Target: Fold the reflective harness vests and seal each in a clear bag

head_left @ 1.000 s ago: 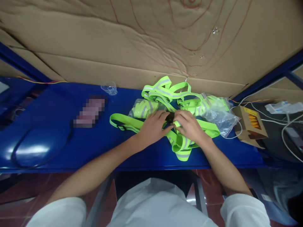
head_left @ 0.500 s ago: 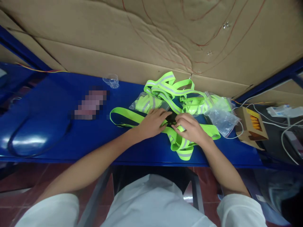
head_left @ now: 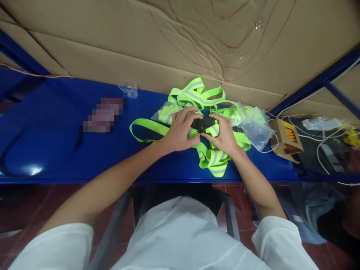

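Over the blue table [head_left: 107, 157], my two hands hold a black plastic buckle [head_left: 203, 123] between them. My left hand [head_left: 182, 130] grips its left end, fingers curled over the top and thumb below. On the other side my right hand [head_left: 224, 134] pinches the right end, where a neon-yellow reflective strap [head_left: 213, 165] with a grey stripe meets it. Folds of this strap hang and lie below my hands, and one loop [head_left: 149, 125] stretches out to the left. Fingers partly cover the buckle, so its finer parts are hidden.
Behind my hands lie another bundle of reflective strap [head_left: 194, 95] and clear plastic bags [head_left: 257, 131]. An open cardboard box [head_left: 287, 140] and white cables stand at the right. A clear cup [head_left: 129, 89] and a pixelated object [head_left: 104, 115] are at the left. A cardboard panel [head_left: 126, 41] rises behind.
Both hands have lifted and turned a little, so more of the black buckle shows between them. The whole view has shifted slightly.
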{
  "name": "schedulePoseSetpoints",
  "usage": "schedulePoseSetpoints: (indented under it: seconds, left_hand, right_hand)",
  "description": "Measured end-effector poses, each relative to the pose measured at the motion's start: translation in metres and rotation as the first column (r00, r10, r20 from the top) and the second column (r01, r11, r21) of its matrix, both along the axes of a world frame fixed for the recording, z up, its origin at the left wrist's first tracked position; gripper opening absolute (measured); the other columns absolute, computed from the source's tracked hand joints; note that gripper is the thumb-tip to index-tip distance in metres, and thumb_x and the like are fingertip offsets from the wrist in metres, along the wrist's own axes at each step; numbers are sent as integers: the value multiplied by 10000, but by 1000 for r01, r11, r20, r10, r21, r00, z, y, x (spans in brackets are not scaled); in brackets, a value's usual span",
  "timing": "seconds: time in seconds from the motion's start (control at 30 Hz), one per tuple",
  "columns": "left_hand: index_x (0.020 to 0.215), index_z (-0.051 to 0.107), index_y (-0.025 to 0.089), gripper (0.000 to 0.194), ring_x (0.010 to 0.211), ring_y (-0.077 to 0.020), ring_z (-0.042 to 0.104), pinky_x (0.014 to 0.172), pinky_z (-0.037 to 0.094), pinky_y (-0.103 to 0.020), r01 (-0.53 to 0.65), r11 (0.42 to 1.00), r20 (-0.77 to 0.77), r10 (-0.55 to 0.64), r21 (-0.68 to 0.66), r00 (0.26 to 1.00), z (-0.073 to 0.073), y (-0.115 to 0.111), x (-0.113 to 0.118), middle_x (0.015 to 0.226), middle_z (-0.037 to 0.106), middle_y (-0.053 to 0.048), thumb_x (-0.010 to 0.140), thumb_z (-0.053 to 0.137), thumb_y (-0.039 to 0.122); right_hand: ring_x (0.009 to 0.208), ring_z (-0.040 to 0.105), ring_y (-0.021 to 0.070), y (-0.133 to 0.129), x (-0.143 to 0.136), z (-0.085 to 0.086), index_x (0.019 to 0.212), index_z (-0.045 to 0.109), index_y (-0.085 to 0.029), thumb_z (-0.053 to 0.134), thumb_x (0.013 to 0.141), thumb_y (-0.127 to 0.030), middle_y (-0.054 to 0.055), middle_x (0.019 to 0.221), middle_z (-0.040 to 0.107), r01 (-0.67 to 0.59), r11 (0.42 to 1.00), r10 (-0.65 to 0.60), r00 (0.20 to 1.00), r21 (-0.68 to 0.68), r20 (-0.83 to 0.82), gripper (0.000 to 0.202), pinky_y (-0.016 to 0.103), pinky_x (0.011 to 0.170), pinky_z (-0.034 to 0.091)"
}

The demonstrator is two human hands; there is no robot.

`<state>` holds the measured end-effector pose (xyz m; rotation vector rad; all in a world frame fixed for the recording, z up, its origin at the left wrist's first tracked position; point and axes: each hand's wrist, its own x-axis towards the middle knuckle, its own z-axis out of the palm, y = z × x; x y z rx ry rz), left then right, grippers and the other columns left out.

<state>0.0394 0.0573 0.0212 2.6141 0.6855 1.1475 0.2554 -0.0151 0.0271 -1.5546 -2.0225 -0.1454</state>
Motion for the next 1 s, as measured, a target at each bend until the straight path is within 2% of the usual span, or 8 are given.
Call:
schedulePoseSetpoints:
  seconds: [0.13, 0.23, 0.33, 0.4, 0.63, 0.77, 0.9, 1.0]
  left_hand:
    - [1290, 578, 193, 419, 1300, -299, 570, 1086, 465, -451, 27, 1000, -7, -27, 13, 1000, 0, 4, -1, 1354, 595, -150, 889, 652, 288]
    - [1244, 631, 189, 335, 1150, -266, 661, 866, 562, -347, 16, 999, -131, -11, 38, 991, -1, 7, -2, 1283, 643, -126, 922, 627, 281]
    - [1195, 676, 210, 276, 992, -252, 706, 632, 519, -301, -3, 985, -266, 49, 172, 963, -2, 10, -6, 1325, 644, -128, 949, 617, 319]
    - [1159, 693, 220, 232, 969, -243, 707, 596, 494, -296, 46, 970, -308, 31, 241, 951, -1, 12, -9, 1356, 638, -128, 972, 592, 315]
    - [1118, 693, 230, 184, 929, -213, 689, 577, 473, -283, 140, 962, -399, -36, 235, 916, 6, 20, -16, 1344, 624, -108, 983, 569, 249]
    - [1146, 677, 217, 206, 912, -227, 693, 590, 487, -301, 149, 976, -448, -63, 159, 892, 11, 22, -18, 1303, 636, -122, 1004, 543, 281]
    - [1304, 584, 204, 414, 1052, -274, 693, 807, 562, -344, 164, 986, -393, -160, -23, 905, 11, 24, -22, 1176, 679, -109, 965, 667, 426]
    - [1390, 503, 169, 582, 1155, -312, 666, 961, 548, -399, 141, 986, -376, -163, -85, 912, 14, 23, -24, 1227, 672, -134, 892, 760, 328]
  right_hand:
    - [1169, 638, 342, -3, 0, -4, 1415, 454, -208, 650, 963, -353, 151, 1355, 669, -60, 997, 50, 982, 53, 182, 513, 510, 1069, 328]
    - [1136, 649, 336, -3, -2, -8, 1444, 432, -184, 641, 937, -241, 158, 1302, 694, -124, 991, 108, 952, 40, 286, 552, 491, 1033, 327]
    - [1082, 657, 330, -3, -4, -11, 1434, 440, -149, 658, 914, -225, 167, 1234, 712, -157, 986, 131, 930, 49, 343, 569, 464, 976, 344]
    - [1071, 656, 329, -3, -6, -11, 1428, 450, -143, 672, 908, -244, 163, 1210, 717, -157, 986, 132, 928, 47, 350, 574, 461, 964, 342]
    - [1116, 630, 353, -2, -8, -8, 1457, 473, -172, 658, 901, -381, 157, 1271, 686, -147, 989, 146, 937, -20, 316, 623, 502, 1006, 328]
    - [1087, 640, 353, -2, -7, -10, 1450, 491, -187, 659, 891, -434, 145, 1231, 699, -149, 988, 152, 944, -34, 294, 634, 509, 1012, 344]
    - [1027, 664, 335, 0, -4, -8, 1405, 518, -189, 665, 905, -496, 133, 1189, 724, -125, 992, 111, 957, 34, 268, 605, 502, 997, 375]
    - [1008, 685, 334, 2, -2, -2, 1378, 548, -203, 667, 915, -523, 129, 1144, 741, -62, 997, 50, 971, 47, 235, 575, 505, 983, 406]
